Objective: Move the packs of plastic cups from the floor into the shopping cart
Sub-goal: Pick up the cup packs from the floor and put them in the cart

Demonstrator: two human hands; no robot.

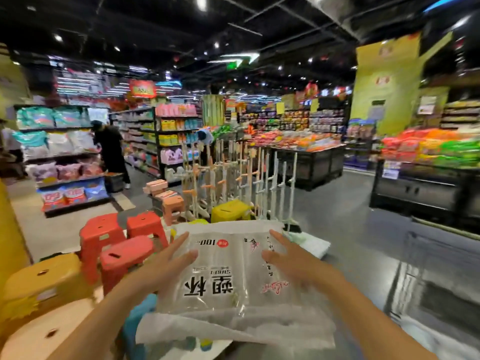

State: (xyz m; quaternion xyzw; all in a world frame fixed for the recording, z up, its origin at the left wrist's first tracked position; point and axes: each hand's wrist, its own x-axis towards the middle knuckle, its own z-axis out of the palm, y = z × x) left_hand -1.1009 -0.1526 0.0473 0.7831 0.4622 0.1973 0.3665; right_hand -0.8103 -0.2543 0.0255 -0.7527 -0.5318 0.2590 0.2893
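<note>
Pack of plastic cups is held up at about chest level in front of the person, off the floor and between both hands. No shopping cart can be made out in this view. The left hand is laid against the pack's left edge, fingers nearly straight and thumb resting on the top face. The right hand is pressed to the right side in the same way, fingers extended, though it is blurred. The pack is clamped by flat pressure from both sides rather than gripped in a fist. The wrapping is a clear, glossy film printed with black characters and red marks, creased and slack at the near end. Judged light and bulky: stacked cups give some stiffness along the rows, but the film is likely slippery and the cups crushable. Hold is best taken on the two long sides with spread palms, with moderate squeeze only. Pale film is seen below the pack; whether it is another pack cannot be told. Moulded red plastic stools and a yellow stool are stacked to the left and ahead.
</note>
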